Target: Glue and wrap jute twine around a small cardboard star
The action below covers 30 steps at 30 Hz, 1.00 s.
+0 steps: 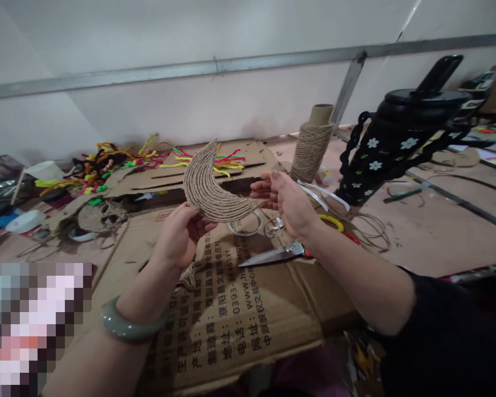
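Observation:
A crescent moon (215, 190) covered in rows of brown twine is held up above the cardboard. My left hand (182, 234) grips its lower left edge between thumb and fingers. At the crescent's right tip is my right hand (287, 204), its fingers loosely extended and apart; whether they touch the tip is hard to tell. Below the right wrist lie scissors (273, 253), blades pointing left, the handles partly hidden by my forearm. Near my left wrist, a small twine star (188, 277) rests partly covered on the cardboard.
A twine spool (313, 146) stands behind my right hand, with a black flowered tumbler (391, 149) to its right. Colourful fuzzy stems (107, 165) are heaped at the back left. A printed cardboard sheet (281, 309) covers the near table. White strips (322, 196) lie by the spool.

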Available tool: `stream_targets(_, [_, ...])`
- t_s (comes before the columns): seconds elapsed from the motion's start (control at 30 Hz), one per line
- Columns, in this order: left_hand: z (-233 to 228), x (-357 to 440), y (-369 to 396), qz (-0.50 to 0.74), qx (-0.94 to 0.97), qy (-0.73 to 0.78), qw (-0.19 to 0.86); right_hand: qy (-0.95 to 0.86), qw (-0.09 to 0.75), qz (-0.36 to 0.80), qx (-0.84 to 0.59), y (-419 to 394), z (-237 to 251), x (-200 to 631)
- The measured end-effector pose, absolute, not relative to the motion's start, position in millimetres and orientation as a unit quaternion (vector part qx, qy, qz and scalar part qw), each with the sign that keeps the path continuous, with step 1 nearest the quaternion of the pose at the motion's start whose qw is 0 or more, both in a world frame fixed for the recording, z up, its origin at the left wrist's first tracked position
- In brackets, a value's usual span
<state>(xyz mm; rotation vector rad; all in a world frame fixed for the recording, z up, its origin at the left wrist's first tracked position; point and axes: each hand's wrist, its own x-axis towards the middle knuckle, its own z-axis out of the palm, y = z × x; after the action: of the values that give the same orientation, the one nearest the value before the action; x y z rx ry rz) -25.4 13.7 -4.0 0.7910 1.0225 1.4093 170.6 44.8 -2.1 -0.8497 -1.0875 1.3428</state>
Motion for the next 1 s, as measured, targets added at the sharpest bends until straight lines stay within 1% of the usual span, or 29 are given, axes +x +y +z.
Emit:
stream_targets(0.27, [-9, -29, 17, 0.61, 0.356, 0.445, 0.551, -0.462, 0.574, 0.564, -0.373, 45, -2, 169])
stream_targets(0.43, [-13, -34, 22, 0.633, 0.346, 0.435, 0.539, -0.467, 0.599, 0.546, -0.353, 47, -4, 171])
stream_targets(0.73, [-15, -38, 27, 0.635, 0.316, 0.466, 0.529, -0.487, 0.573, 0.568, -0.334, 41, 1, 171])
stream_targets(1.0, [-13, -34, 23, 0.661, 0.322, 0.451, 0.507, -0.455, 0.593, 0.558, -0.361, 42, 3, 168])
